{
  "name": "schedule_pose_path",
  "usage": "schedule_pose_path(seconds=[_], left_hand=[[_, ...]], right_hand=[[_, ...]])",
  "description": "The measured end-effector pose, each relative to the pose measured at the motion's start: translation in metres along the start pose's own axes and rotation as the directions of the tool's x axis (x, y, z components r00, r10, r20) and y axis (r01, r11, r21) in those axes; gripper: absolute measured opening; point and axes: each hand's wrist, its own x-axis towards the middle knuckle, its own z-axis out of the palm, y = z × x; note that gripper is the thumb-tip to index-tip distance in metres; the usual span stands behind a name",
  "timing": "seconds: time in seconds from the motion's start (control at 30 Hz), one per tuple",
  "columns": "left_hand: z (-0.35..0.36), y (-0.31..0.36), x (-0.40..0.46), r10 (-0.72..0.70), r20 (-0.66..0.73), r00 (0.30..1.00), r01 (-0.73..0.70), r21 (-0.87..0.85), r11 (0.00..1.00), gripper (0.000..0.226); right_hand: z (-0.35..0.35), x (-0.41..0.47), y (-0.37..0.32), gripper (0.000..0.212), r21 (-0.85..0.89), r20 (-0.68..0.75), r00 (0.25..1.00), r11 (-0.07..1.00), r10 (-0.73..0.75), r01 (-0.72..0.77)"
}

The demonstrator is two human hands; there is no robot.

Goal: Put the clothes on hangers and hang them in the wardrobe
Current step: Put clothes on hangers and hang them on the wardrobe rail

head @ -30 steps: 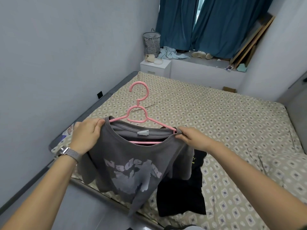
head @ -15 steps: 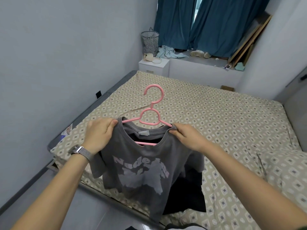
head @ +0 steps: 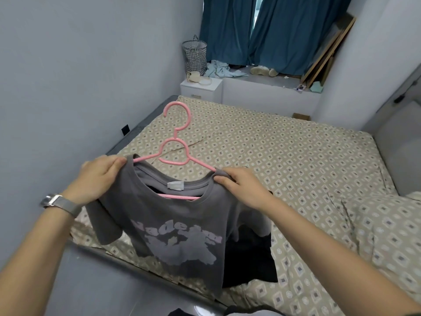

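A grey T-shirt (head: 177, 233) with a pale printed design hangs on a pink plastic hanger (head: 176, 142), held up over the near edge of the bed. My left hand (head: 99, 176) grips the shirt's left shoulder over the hanger arm. My right hand (head: 239, 185) pinches the right shoulder at the collar. The hanger's hook and neck stand out above the collar; its lower bar shows through the neck opening. A black garment (head: 248, 261) lies on the bed behind the shirt, partly hidden. No wardrobe is in view.
The bed (head: 284, 160) with a beige patterned sheet fills the middle. A white nightstand (head: 201, 88) and checked laundry basket (head: 194, 55) stand at the far left corner. Blue curtains (head: 268, 30) hang above a ledge with clothes and shoes. Grey wall runs along the left.
Both hands shifted right and then back left with the shirt and hanger. The shirt now sits more squarely on the hanger, with both shoulders over its arms.
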Motion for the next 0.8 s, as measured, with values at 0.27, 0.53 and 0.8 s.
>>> schedule_pose_path(seconds=[0.27,0.53,0.8], left_hand=[[0.001,0.019,0.019,0.071,0.106,0.992,-0.077,0.054,0.996,0.042],[0.094,0.054,0.057,0.165,0.418,0.893,-0.112,-0.15,0.982,0.045],[0.164,0.09,0.116,0.104,0.407,0.907,-0.062,-0.115,0.991,0.035]], right_hand=[[-0.01,-0.009,0.011,0.034,0.075,0.03,0.996,0.993,0.087,-0.089],[-0.031,-0.038,0.101,0.032,0.074,0.036,0.966,0.963,0.256,-0.258],[-0.063,-0.019,0.17,0.031,0.157,0.036,0.942,0.929,0.335,-0.336]])
